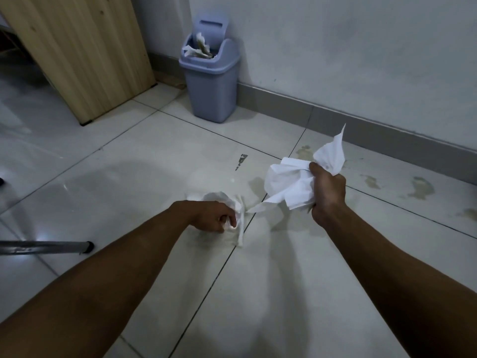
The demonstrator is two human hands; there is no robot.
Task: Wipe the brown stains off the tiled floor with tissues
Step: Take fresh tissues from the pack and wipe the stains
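The left hand [214,215] presses a crumpled white tissue wad [227,200] onto the pale tiled floor [129,156], fingers curled round it. The right hand [326,192] clutches a fresh white tissue bunch [289,184], raised. Brown stains [420,187] remain far right by the wall; roughly half done, I'd judge.

crumpled white tissues [291,184] (two wads) above brown stains [422,188] on tiled floor [154,156].

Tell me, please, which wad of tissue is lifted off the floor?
The larger wad in the right hand; the left hand presses its wad onto the tiles.
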